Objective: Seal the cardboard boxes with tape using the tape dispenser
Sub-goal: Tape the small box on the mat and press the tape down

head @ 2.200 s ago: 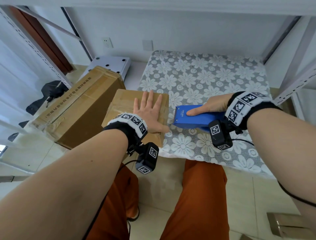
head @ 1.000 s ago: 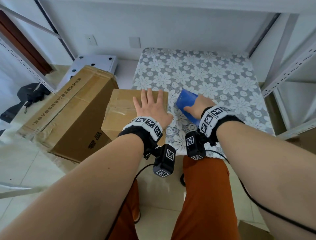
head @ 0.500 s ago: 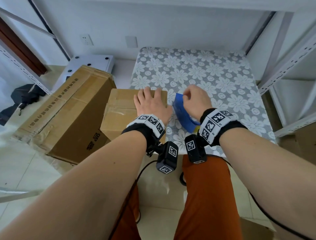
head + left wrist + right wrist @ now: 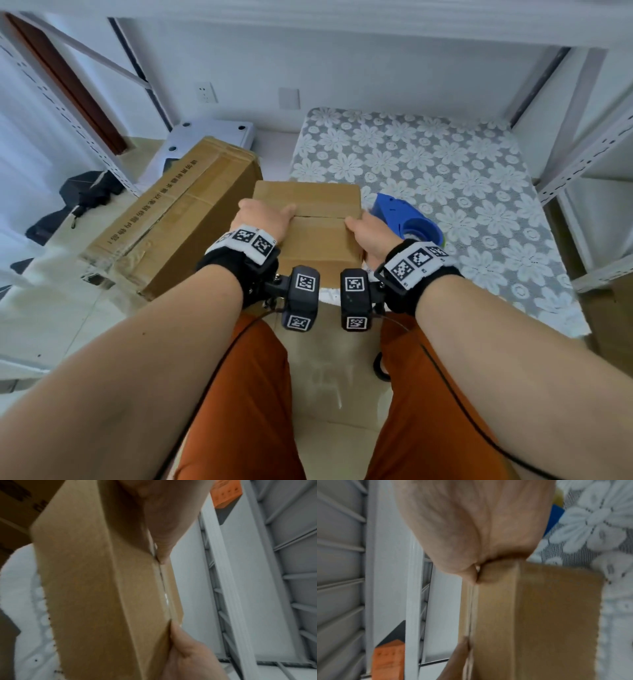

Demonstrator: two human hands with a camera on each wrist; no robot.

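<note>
A small cardboard box (image 4: pixel 315 226) sits at the near left corner of the flower-patterned table (image 4: pixel 462 164), its two top flaps meeting in an untaped seam. My left hand (image 4: pixel 260 219) grips its left side and my right hand (image 4: pixel 368 233) grips its right side, each thumb on top by the seam. The left wrist view shows the box (image 4: pixel 96 588) with my left thumb (image 4: pixel 163 527) at the seam. My right hand (image 4: pixel 471 527) clasps the box (image 4: pixel 539 615) in the right wrist view. The blue tape dispenser (image 4: pixel 407 219) lies on the table just right of the box, untouched.
A long large cardboard box (image 4: pixel 171 219) stands on the floor against the small box's left side. White metal shelf posts (image 4: pixel 582 154) flank the table on the right. A black bag (image 4: pixel 89 195) lies on the floor at far left. My orange-trousered legs are below.
My right hand let go of the blue dispenser and moved left to the box's right side. My left hand went from lying flat on the top to gripping the left side.
</note>
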